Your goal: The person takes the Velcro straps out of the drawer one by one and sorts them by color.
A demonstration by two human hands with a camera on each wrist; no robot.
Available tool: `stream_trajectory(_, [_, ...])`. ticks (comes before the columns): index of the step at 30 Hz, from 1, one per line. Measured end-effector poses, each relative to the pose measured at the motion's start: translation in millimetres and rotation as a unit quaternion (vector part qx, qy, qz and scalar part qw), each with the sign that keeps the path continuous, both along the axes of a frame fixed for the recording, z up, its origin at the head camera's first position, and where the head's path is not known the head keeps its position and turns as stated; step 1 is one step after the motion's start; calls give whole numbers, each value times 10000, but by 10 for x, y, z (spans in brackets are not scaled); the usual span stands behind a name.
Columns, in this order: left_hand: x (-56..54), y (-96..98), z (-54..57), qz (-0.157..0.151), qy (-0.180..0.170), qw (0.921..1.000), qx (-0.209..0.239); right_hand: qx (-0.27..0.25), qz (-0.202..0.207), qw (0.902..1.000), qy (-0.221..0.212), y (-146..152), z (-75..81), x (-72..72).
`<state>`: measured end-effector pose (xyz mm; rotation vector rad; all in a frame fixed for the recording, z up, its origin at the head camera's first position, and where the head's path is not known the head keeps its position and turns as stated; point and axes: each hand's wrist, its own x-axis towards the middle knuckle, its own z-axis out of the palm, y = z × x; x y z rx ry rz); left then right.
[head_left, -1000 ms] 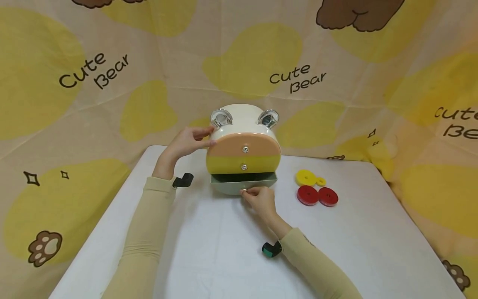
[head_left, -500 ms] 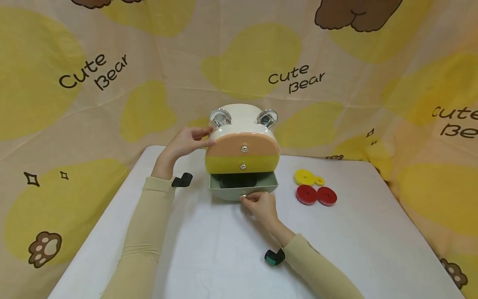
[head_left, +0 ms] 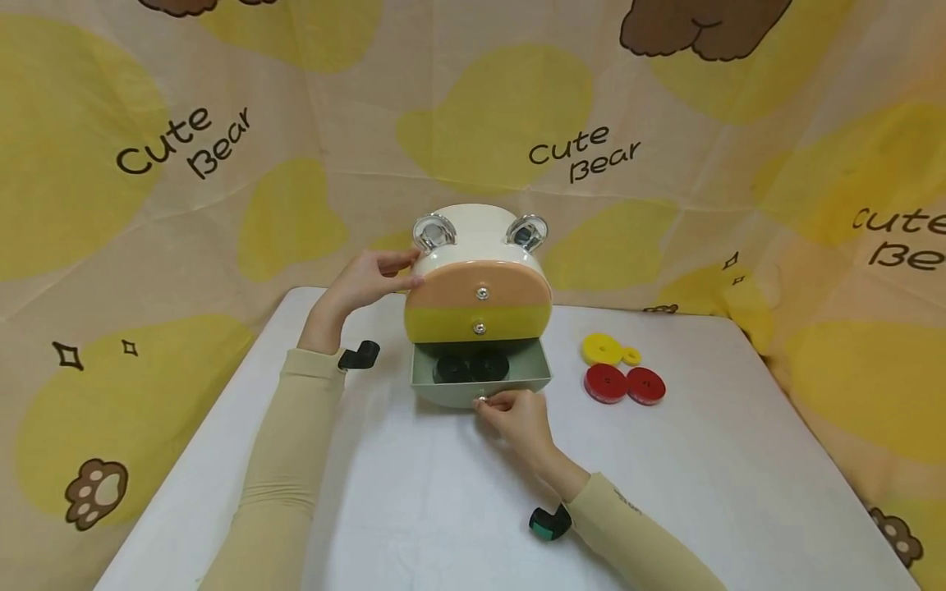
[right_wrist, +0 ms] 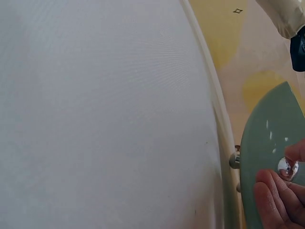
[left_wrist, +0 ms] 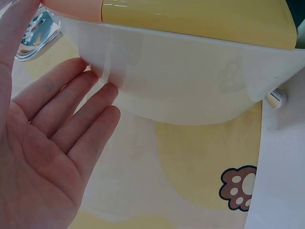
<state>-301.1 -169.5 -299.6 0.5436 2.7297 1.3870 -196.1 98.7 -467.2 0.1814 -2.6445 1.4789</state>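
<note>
My right grip (head_left: 521, 419) pinches the round silvery metallic knob (right_wrist: 285, 168) of the glossy pale-green curved drawer (head_left: 443, 396), open at the base of the glossy cream rounded cabinet (head_left: 476, 228). I should pull level, my left grip (head_left: 365, 283) bracing the cabinet's side with extended fingers.

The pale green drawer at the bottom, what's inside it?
In the pale green drawer lie two dark round discs, side by side. Its back end is covered by the cabinet above, so I can't tell whether anything more sits there.
</note>
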Motion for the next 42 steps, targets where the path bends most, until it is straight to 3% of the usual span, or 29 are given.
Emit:
stream_trajectory(4, [-134, -72, -133, 65, 34, 10000, -11, 17, 134, 9999, 13, 8, 6, 37])
stream_trajectory(11, [-111, -85, -121, 91, 160, 9997, -138, 68, 298, 9993, 192, 36, 35, 110])
stream_trajectory(35, [-57, -67, -83, 78, 186, 9998, -82, 132, 561, 9982, 155, 111, 35, 317])
stream_trajectory(42, [-55, -47, -75, 100, 38, 9999, -97, 139, 756, 9968, 218, 128, 24, 344])
